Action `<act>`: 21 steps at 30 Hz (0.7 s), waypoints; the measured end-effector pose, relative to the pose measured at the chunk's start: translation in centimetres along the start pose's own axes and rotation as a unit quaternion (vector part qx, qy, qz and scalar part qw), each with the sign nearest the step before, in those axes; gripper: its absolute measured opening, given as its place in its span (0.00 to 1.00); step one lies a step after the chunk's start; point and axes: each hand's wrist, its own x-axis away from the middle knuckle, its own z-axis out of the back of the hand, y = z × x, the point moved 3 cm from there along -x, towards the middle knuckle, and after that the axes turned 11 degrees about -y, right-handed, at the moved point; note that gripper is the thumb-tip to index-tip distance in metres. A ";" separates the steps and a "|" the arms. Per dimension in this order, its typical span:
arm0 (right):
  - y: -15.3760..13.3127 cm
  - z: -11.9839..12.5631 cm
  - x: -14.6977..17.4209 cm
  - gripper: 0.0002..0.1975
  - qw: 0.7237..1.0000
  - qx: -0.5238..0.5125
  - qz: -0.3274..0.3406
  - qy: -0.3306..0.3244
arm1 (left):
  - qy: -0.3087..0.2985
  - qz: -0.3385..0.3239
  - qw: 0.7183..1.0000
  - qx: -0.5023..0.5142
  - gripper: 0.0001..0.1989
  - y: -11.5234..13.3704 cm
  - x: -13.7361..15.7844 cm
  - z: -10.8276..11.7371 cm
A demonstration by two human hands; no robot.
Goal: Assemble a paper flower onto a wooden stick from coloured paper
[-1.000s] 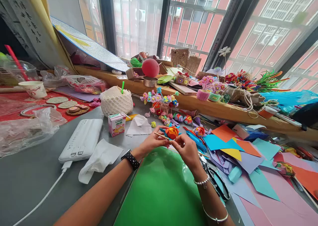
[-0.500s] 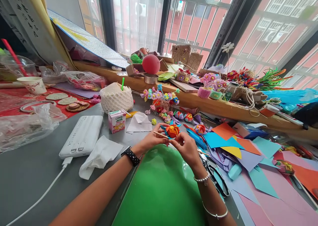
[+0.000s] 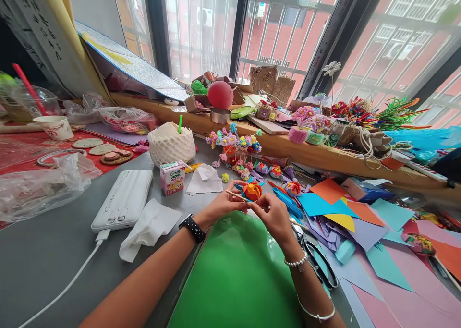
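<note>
An orange folded-paper flower (image 3: 252, 190) with blue paper at its edges is held above the near end of a green glossy board (image 3: 234, 270). My left hand (image 3: 224, 202) is closed around the flower's left side, and a thin wooden stick (image 3: 236, 195) slants across its fingers toward the flower's base. From the right, my right hand (image 3: 272, 216) pinches at the underside of the flower, thumb and forefinger together near the stick's tip. The fingers partly hide the flower's lower side. Scissors (image 3: 319, 265) with black handles lie just right of my right forearm.
Coloured paper sheets (image 3: 389, 265) spread over the right side. A white power bank (image 3: 124, 200) with a cable, tissue (image 3: 151, 227), a juice box (image 3: 172, 178) and a netted coconut (image 3: 172, 143) stand left. Crocheted flowers (image 3: 234, 145) sit behind my hands, below a cluttered windowsill (image 3: 266, 136).
The whole scene has shifted slightly rightward in view. Both hands keep nearly the same grip on the flower and stick.
</note>
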 end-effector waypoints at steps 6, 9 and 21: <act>-0.1 0.2 -0.1 0.17 1.000 -0.028 0.005 -0.012 | 0.021 0.001 1.000 0.016 0.28 0.0 0.0 0.1; -0.1 0.3 -0.1 0.17 1.000 -0.028 -0.001 -0.013 | 0.013 -0.002 1.000 0.028 0.28 -0.2 -0.1 0.2; 0.2 0.0 -0.2 0.17 1.000 0.006 0.004 -0.014 | 0.019 0.004 1.000 -0.003 0.29 0.2 0.1 -0.1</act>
